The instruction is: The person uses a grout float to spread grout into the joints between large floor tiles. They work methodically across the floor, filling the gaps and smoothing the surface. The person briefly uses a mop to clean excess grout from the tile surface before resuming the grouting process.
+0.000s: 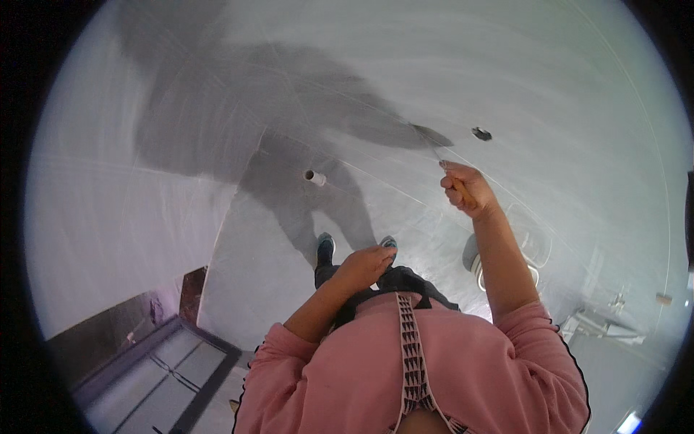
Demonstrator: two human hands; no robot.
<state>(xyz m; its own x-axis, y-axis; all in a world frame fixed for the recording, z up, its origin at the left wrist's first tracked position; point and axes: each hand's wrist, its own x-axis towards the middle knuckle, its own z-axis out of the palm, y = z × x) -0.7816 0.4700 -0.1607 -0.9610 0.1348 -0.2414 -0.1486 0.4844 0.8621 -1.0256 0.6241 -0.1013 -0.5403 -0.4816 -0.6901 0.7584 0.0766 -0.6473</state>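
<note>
My right hand is raised ahead of me, closed around the orange-brown handle of a slim hand tool. The tool's thin metal shaft points up and left along a pale joint line in the grey wall. Whether its tip touches the wall is unclear. Low in front of my waist is my left hand, with its fingers curled inward. Anything inside that hand is hidden. Below it are my dark shoes on the grey floor.
A short white pipe stub stands out ahead of my feet. The wall has a dark ragged hole. Round whitish containers are partly hidden behind my right forearm. At lower left is a dark-framed paned panel.
</note>
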